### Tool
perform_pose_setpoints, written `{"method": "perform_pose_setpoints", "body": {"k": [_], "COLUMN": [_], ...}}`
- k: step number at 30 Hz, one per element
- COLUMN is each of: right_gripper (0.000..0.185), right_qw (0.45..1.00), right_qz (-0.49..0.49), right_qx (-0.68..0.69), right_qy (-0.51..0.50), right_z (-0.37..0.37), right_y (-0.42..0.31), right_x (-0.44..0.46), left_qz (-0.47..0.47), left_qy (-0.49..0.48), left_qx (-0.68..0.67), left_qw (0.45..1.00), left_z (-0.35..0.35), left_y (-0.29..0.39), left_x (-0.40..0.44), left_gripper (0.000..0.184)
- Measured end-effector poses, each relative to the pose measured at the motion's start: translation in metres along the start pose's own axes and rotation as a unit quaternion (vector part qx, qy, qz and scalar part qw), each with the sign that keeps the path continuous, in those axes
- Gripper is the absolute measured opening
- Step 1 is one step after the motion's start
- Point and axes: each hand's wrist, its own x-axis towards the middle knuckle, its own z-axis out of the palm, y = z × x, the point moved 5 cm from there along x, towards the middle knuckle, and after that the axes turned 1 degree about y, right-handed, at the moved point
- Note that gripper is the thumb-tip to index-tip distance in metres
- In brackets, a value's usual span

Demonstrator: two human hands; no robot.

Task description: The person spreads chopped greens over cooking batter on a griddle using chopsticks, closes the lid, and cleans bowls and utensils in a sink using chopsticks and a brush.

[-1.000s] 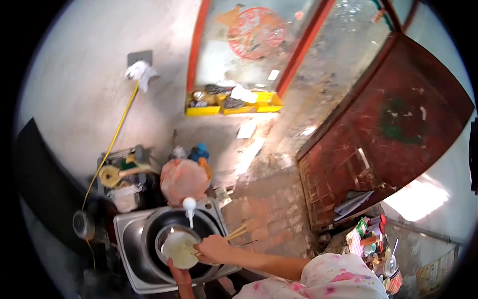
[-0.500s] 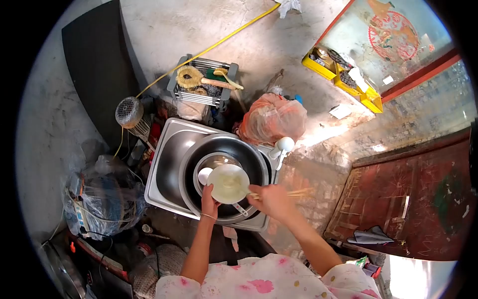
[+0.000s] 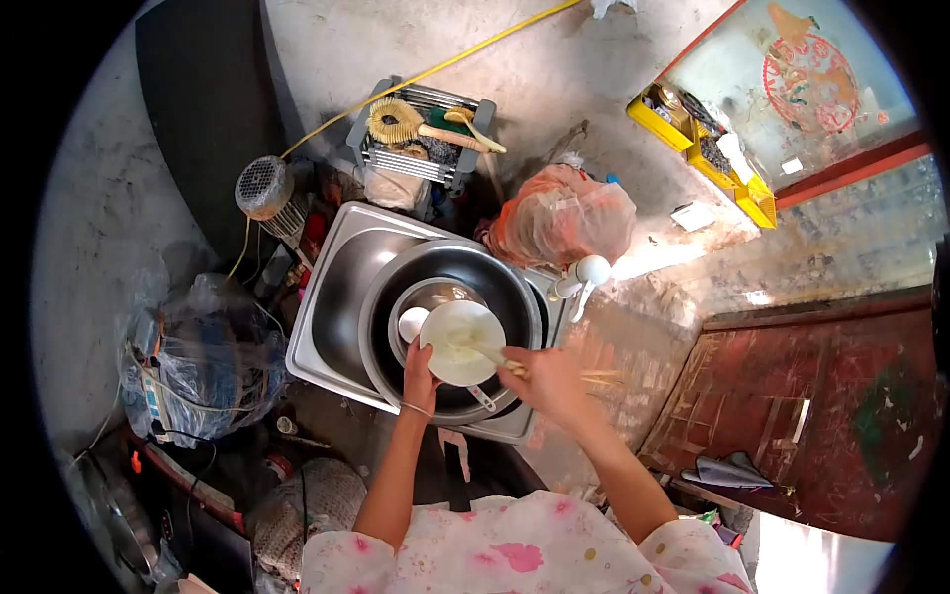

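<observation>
My left hand (image 3: 420, 381) grips the left rim of a white bowl (image 3: 451, 368), which is tilted over a big steel basin (image 3: 392, 265). Pale, whitish contents show inside the bowl. My right hand (image 3: 546, 384) is closed around a bundle of chopsticks (image 3: 602, 377); their front ends reach into the bowl and the rear ends stick out to the right. Below the bowl lies a smaller steel bowl (image 3: 412, 297) with a small white round thing (image 3: 413, 323) at its left side. A patterned handle (image 3: 482, 398) pokes out under the white bowl.
The basin sits in a steel sink (image 3: 322, 322) with a white-handled tap (image 3: 590, 271) at right. Behind stand a rack (image 3: 421, 170) with brushes and a reddish plastic bag (image 3: 564, 220). Plastic-wrapped equipment (image 3: 213, 366) is at left, yellow baskets (image 3: 708, 158) at upper right.
The view has shifted slightly. My right hand has moved the chopsticks deeper into the white bowl, which my left hand keeps holding.
</observation>
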Motion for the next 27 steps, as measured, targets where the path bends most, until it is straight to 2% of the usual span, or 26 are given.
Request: {"method": "perform_pose_setpoints", "body": {"k": [2,4,6,7,11,13,14,16,18,20,21,23,25,26,27], "right_gripper": [0.023,0.022,0.022,0.021,0.020,0.021,0.021,0.027,0.028,0.030,0.030,0.029,0.028,0.028,0.025], "right_qw": [0.998,0.998,0.999,0.999,0.997,0.999,0.999,0.997,0.997,0.999,0.999,0.997,0.998,0.998,0.995], "right_qz": [-0.052,-0.055,0.001,-0.028,-0.069,0.026,0.027,-0.075,-0.066,-0.012,-0.012,-0.076,-0.064,-0.052,-0.081], "right_qx": [-0.027,-0.031,-0.036,-0.042,-0.031,-0.017,-0.018,-0.025,-0.009,0.005,0.005,0.017,0.018,0.018,0.019], "right_qy": [-0.002,-0.004,-0.013,0.014,0.001,-0.015,-0.012,-0.003,-0.029,-0.032,-0.032,0.011,0.000,-0.013,0.046], "right_z": [0.003,0.001,-0.006,0.000,0.010,-0.001,0.002,0.015,0.018,0.008,0.010,0.010,0.007,0.004,-0.005], "right_y": [-0.019,-0.012,-0.002,-0.006,-0.011,0.001,0.000,-0.015,-0.007,0.006,0.003,-0.012,-0.006,-0.001,0.001], "right_x": [0.001,-0.001,0.001,0.001,0.000,-0.002,-0.003,-0.003,-0.007,-0.011,-0.011,-0.010,-0.018,-0.023,-0.029], "left_qz": [0.007,-0.003,0.020,0.007,0.019,0.013,0.013,0.000,-0.006,-0.013,-0.030,-0.043,-0.069,-0.068,-0.065], "left_qy": [0.013,0.006,-0.012,-0.012,0.023,0.031,0.028,0.027,0.034,0.043,0.033,0.020,0.081,0.081,0.082], "left_qx": [-0.030,-0.028,-0.024,0.011,-0.018,-0.028,-0.028,-0.001,-0.013,-0.025,0.007,0.040,0.016,0.014,0.019], "left_qw": [0.999,1.000,0.999,1.000,0.999,0.999,0.999,1.000,0.999,0.999,0.999,0.998,0.994,0.994,0.994], "left_z": [0.004,-0.003,-0.005,-0.007,-0.005,-0.006,-0.006,-0.006,-0.005,-0.012,-0.017,-0.023,-0.027,-0.028,-0.029], "left_y": [0.000,-0.003,-0.003,-0.004,-0.001,0.001,0.000,-0.001,0.002,0.001,-0.004,-0.013,-0.017,-0.017,-0.016], "left_x": [-0.001,0.002,0.003,0.004,0.001,-0.003,-0.003,-0.002,-0.004,-0.005,-0.003,0.003,0.003,0.004,0.004], "left_gripper": [0.040,0.041,0.043,0.045,0.048,0.049,0.049,0.048,0.045,0.042,0.041,0.040,0.036,0.036,0.036]}}
